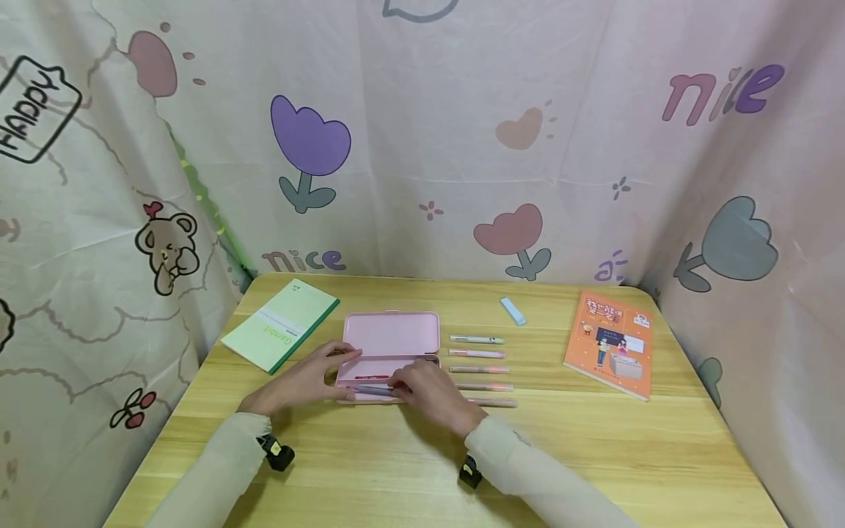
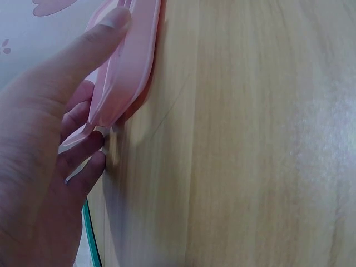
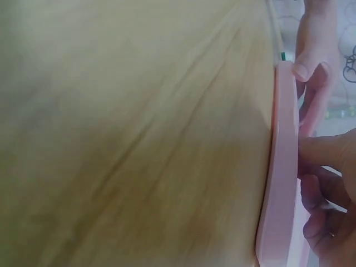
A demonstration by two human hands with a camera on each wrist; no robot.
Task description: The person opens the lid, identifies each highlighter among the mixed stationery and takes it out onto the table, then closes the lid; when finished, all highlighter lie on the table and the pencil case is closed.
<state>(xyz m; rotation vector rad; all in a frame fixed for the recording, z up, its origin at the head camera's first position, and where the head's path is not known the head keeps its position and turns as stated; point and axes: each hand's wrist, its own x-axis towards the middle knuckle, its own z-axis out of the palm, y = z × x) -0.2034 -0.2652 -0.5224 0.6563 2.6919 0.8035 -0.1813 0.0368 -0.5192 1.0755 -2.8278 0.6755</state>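
Observation:
A pink pencil case [image 1: 392, 334] lies on the table with its lid folded back. My left hand [image 1: 309, 378] grips the case's left end. In the left wrist view its thumb [image 2: 115, 18] presses on the front rim, with the other fingers around the end. My right hand [image 1: 429, 392] reaches into the right half of the case, fingers curled at the end of a grey pen [image 1: 374, 390]. In the right wrist view the case's front wall [image 3: 282, 167] hides those fingertips. Behind the grey pen, a slim red item [image 1: 372, 378] lies in the case.
Several pens and markers [image 1: 477, 353] lie in a row to the right of the case. Farther back is a small light-blue bar [image 1: 512, 311]. A green notebook [image 1: 284, 323] lies at the left, an orange book [image 1: 610, 345] at the right. A printed curtain [image 1: 409, 147] hangs behind.

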